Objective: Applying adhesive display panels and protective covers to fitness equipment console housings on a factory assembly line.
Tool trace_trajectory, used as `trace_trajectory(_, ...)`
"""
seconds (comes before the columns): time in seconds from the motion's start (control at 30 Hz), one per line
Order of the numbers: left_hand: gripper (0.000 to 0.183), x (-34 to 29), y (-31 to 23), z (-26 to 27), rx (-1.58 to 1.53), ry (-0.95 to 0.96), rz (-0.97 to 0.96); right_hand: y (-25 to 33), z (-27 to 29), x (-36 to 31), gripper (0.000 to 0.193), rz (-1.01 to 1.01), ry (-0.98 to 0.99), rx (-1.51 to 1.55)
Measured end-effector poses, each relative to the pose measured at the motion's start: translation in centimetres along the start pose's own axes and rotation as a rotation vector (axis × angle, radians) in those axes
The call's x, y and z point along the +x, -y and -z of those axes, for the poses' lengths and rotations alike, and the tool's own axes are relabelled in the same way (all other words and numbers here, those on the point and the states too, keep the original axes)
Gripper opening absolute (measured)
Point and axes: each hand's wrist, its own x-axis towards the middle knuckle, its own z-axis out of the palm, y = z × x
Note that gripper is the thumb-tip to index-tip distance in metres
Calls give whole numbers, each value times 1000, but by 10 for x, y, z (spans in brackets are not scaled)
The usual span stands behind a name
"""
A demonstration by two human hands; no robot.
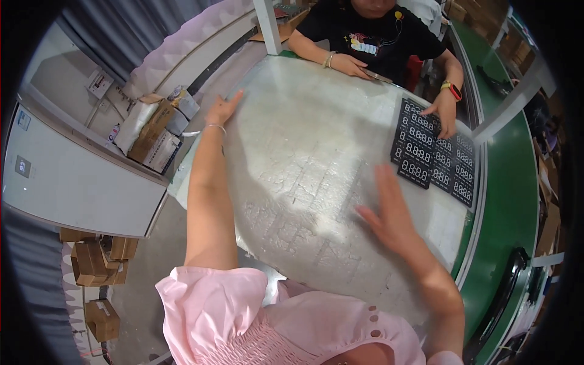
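My left hand (224, 110) reaches out to the table's left edge, its fingers apart and nothing in them. Over the right half of the table is my right hand (389, 213), slightly blurred, with thumb and fingers spread and empty. It is nearest to the black panels (415, 146) printed with white digit segments, which lie overlapping at the table's right side, apart from my fingers. A co-worker's hand (445, 115) rests on the far part of these panels. Beneath both my hands spreads the table's shiny, wrinkled clear covering (292, 182).
Across the table sits a person in a black T-shirt (377, 36), with a phone (376, 75) in one hand. A green conveyor (496, 176) runs along the right. White posts (267, 27) rise at the far corners. Cardboard boxes (100, 261) and a white cabinet (73, 170) stand left.
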Motion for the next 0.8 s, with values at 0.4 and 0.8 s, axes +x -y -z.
trace_trajectory(0.4, 91, -108, -61, -36, 358, -79, -396, -30, -88, 128, 73, -69, -7, -447)
trace_trajectory(0.8, 56, -234, -103, 24, 93, 345, -927, -38, -62, 134, 64, 8, -345, -114)
